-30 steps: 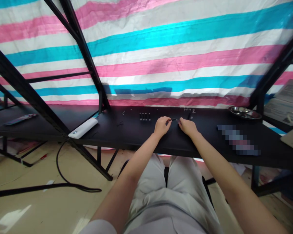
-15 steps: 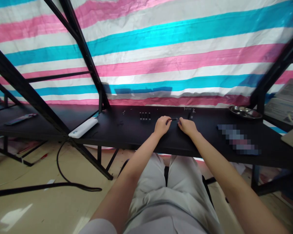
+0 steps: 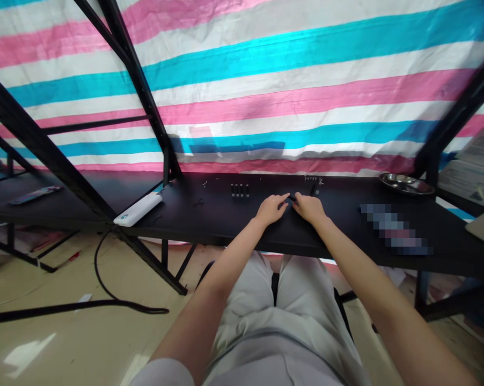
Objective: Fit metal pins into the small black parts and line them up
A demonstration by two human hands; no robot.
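Note:
Both my hands rest on the black table (image 3: 226,220), close together near its middle. My left hand (image 3: 271,208) has its fingers stretched forward toward my right hand (image 3: 309,207). Between the fingertips lies a small black part (image 3: 292,198), pinched by the curled right fingers. A row of small black pieces (image 3: 239,191) stands just left of my left hand. Another cluster of tiny black and silver pieces (image 3: 312,183) sits behind my right hand.
A white power bank (image 3: 137,209) with a black cable lies at the table's left corner. At the far right sits a metal dish (image 3: 405,184). A blurred patch (image 3: 395,228) lies on the right of the table. Black frame bars rise on both sides, backed by a striped tarp.
My left hand's fingers have uncurled and stretched out over the small black part, closing the gap to my right hand. My right hand has barely moved.

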